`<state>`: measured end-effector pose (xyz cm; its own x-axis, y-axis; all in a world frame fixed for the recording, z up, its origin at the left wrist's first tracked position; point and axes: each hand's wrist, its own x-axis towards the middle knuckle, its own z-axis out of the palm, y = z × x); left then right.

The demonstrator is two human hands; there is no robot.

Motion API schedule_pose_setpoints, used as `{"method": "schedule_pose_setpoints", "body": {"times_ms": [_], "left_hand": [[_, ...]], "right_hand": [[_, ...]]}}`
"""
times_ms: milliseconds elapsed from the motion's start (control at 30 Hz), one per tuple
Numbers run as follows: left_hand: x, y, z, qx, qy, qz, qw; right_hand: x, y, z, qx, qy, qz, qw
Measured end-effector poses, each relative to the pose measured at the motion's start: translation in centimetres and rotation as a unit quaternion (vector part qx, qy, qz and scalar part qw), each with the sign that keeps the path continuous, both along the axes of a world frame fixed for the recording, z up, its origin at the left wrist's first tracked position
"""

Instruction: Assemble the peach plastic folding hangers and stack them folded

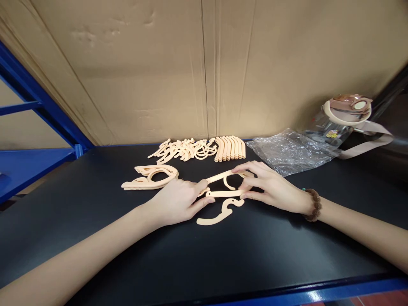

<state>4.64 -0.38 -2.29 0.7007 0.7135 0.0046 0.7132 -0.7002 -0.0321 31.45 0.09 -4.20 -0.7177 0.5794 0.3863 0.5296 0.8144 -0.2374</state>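
At frame centre, the left hand (pixel 180 202) and right hand (pixel 270 187) clamp fingers on slim, cream plastic strips (pixel 225 194); smooth black tabletop (pixel 223 259) stretches below to a blue edge (pixel 318 294).

Cream pieces (pixel 225 194), black tabletop (pixel 223 263), blue frame (pixel 47 104), brown bracelet (pixel 314 205)

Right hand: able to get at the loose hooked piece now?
Likely yes: the loose hooked piece lies uncovered on the black tabletop, close to the right hand, though that hand may first need to release the beige parts.
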Motion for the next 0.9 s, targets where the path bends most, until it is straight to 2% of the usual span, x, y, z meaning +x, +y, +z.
{"method": "schedule_pose_setpoints", "body": {"times_ms": [900], "left_hand": [[0.04,-0.08,-0.15,-0.002,-0.025,0.014,1.0]], "right_hand": [[0.04,-0.06,-0.05,0.0,0.003,-0.006,1.0]]}}
